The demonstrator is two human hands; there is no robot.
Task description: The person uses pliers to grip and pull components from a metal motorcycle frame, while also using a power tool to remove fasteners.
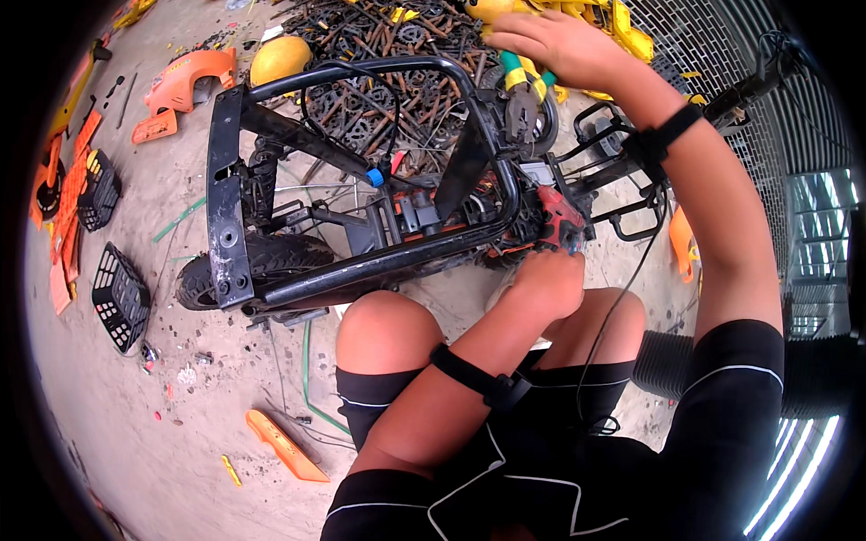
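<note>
The black tubular frame (379,257) of a small scooter or vehicle lies in front of my knees. My left hand (550,281) is closed at its right end around a red and black tool (562,221), its exact kind partly hidden. Raised above the frame's far right corner, my right hand (570,52) is closed on pliers (521,113) with green and yellow handles. Their grey jaws point down toward the frame's bent tube. The fingertips lie over the handle ends. Near my left hand, wiring and small parts crowd the frame.
Behind the frame spreads a heap of rusty metal parts (397,99). A yellow rounded shell (280,61) and an orange fender (194,79) lie on its left. A black basket (122,298) and an orange strip (284,446) are on the floor at left. A fat tyre (194,287) sticks out below the frame.
</note>
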